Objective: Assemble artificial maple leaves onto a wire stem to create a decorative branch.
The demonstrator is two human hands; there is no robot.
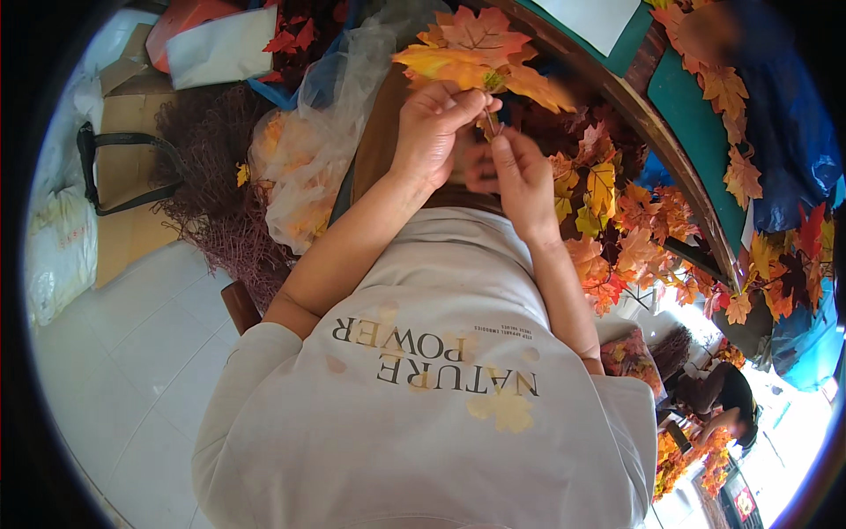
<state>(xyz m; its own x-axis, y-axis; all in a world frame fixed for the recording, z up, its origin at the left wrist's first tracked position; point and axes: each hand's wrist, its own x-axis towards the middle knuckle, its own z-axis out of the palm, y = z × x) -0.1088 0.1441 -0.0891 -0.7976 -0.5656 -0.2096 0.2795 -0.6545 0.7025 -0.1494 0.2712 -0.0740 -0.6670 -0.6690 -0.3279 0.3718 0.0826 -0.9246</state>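
A sprig of artificial maple leaves [483, 46], orange and yellow, is held up in front of my lap. My left hand [431, 132] pinches it just under the leaves, thumb and forefinger closed at the top of the stem. Lower on the thin brown stem [491, 122], my right hand [522, 181] is closed with its thumb against the fingers; some of those fingers are blurred. Beside my right hand lies a heap of orange, red and yellow artificial leaves [602, 189].
A green-topped table [705, 150] with a wooden edge curves along the right. To the left are a clear plastic bag [295, 167] of orange leaves, bundled brown twigs [225, 189], a cardboard box [132, 194] and a white block [220, 48]. Another person [731, 401] works at lower right.
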